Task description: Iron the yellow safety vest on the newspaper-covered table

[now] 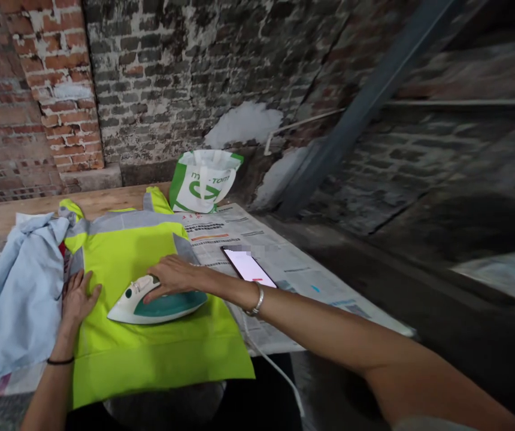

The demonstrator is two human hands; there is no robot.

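Observation:
A neon yellow and grey shirt [127, 239] lies spread on the table, its lower hem hanging over the near edge. My right hand [172, 278] grips the handle of a white and teal clothes iron [167, 308], which rests flat on the shirt with its tip pointing left. My left hand [78, 296] lies flat with fingers spread on the shirt's left edge, holding nothing. Beside it on the left is a crumpled light blue cloth [24, 293].
Newspaper [284, 257] covers the tabletop. A phone [248, 266] with a lit screen lies right of the shirt. A green and white bag [206, 182] stands at the back. The white cord [275, 365] hangs over the near edge. A brick wall [158, 78] rises behind.

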